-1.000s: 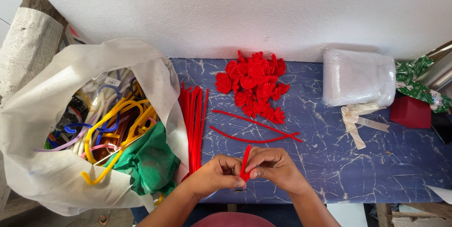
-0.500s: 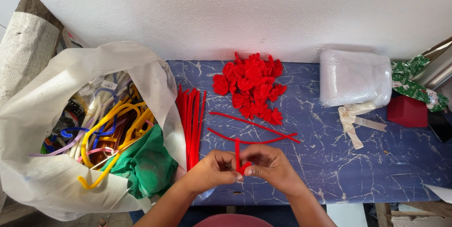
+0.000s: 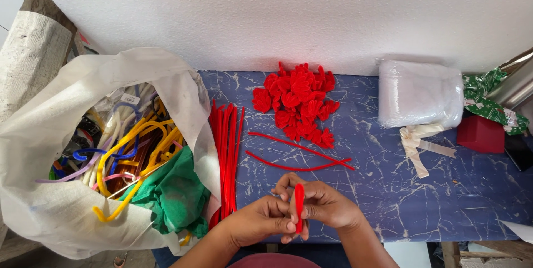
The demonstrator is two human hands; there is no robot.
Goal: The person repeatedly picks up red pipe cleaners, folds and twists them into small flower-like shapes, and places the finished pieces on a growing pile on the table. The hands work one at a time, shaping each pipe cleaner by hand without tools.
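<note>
My left hand [image 3: 261, 221] and my right hand [image 3: 325, 204] meet at the near edge of the blue marbled table [image 3: 388, 190]. Together they pinch a red pipe cleaner [image 3: 299, 204], folded into a narrow upright loop between the fingers. Two loose red pipe cleaners [image 3: 297, 154] lie just beyond the hands. A bundle of straight red pipe cleaners [image 3: 225, 151] lies to the left. A pile of folded red pipe-cleaner pieces [image 3: 297, 101] sits at the back of the table.
A large white bag [image 3: 61, 212] at the left holds coloured pipe cleaners and green tissue [image 3: 175, 196]. At the right lie a clear plastic packet [image 3: 419, 93], cream ribbon [image 3: 416, 140], a dark red box [image 3: 480, 133] and green wrapping [image 3: 488, 98]. A white wall runs behind.
The red pipe cleaner has been bent from a longer slanted strand into a short upright loop. Both hands have stayed at the table's near edge.
</note>
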